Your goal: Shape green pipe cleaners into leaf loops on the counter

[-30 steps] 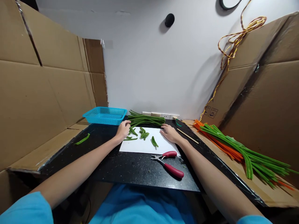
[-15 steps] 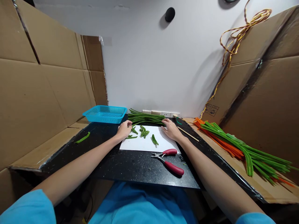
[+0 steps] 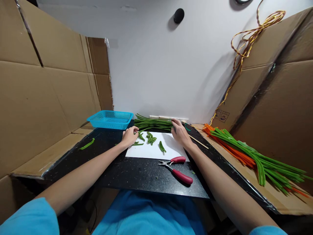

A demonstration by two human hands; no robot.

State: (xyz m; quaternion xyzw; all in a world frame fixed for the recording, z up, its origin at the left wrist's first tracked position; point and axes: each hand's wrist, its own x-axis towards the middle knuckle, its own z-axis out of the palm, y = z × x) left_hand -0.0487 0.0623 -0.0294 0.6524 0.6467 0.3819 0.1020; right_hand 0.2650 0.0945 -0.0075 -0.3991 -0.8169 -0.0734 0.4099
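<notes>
White sheet (image 3: 146,152): flat in the middle of the frame; probably light and quick to slide, best steadied by an edge.
Dark green stem bundle (image 3: 153,124): just above the frame's center, lying crosswise behind the sheet; the stems look fuzzy and are likely wire-cored, so light, bendable, hardly slippery. Take one near an end with the fingertips; a grab at mid-bundle may drag neighbours along and kink them.
Right hand (image 3: 181,133): right of center, fingers curved at the bundle's right end; I cannot tell whether they pinch a stem.
Left hand (image 3: 129,135): left of center, fingers half curled by the sheet's left edge; I cannot tell whether they grip anything.
Pliers (image 3: 182,177): below center, handles spread; likely the heaviest, stiffest thing here, surest by the handles.
Bent green pieces (image 3: 151,139): center, on the sheet; probably soft and easily squashed, so pinch lightly at a tip.
</notes>
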